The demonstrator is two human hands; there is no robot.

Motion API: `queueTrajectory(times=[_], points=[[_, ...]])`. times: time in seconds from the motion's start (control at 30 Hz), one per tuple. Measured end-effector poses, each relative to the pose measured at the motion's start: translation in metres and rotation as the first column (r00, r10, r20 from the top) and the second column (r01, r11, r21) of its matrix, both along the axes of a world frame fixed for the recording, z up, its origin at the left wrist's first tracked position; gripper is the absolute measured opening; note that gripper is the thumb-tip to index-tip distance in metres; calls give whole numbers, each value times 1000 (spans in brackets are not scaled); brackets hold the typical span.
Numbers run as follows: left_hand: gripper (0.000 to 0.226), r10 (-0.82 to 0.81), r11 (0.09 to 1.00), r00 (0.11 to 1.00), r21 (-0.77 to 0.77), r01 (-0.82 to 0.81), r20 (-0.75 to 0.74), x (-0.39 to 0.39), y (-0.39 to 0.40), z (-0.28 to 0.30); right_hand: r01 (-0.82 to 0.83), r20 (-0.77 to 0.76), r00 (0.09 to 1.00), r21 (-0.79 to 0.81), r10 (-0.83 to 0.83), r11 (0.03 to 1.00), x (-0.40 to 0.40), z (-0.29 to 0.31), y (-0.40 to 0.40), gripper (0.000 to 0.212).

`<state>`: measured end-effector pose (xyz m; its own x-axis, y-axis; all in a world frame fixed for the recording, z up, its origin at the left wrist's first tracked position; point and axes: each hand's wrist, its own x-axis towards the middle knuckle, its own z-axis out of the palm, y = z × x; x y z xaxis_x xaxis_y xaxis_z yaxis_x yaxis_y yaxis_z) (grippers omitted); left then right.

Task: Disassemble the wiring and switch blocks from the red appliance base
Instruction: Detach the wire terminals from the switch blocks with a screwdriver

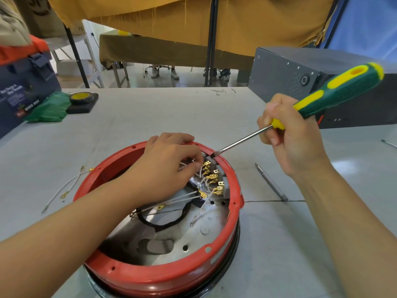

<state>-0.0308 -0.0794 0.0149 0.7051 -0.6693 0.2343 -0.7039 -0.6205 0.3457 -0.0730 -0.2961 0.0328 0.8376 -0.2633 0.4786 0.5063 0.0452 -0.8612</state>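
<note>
Head view: loose wires [64,188], pen [271,182] beside base [163,276].

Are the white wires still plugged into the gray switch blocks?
Several are: gold connectors sit on the gray switch blocks. Others lie loose on the table.

Both hands [169,160] [287,134] clenched (forearms bare).

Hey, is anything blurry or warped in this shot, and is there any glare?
Head view: the screwdriver handle is slightly motion-blurred above the right hand; wide-angle distortion bows the table edge; soft glare on the table at right; the left hand and the red base are sharp.
</note>
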Motion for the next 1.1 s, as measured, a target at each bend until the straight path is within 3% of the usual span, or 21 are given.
queueTrajectory(times=[0.77,0.87,1.1], points=[[14,1,1000,1000,11,-1,3,-1,0,1,-203,-124,978,-380,167,903,22,29,4,28],[15,3,1000,1000,13,-3,4,-1,0,1,-209,-147,974,-318,169,925,29,27,2,27],[14,4,1000,1000,12,-5,7,-2,0,2,-204,-189,961,-4,200,979,36,6,-8,26]])
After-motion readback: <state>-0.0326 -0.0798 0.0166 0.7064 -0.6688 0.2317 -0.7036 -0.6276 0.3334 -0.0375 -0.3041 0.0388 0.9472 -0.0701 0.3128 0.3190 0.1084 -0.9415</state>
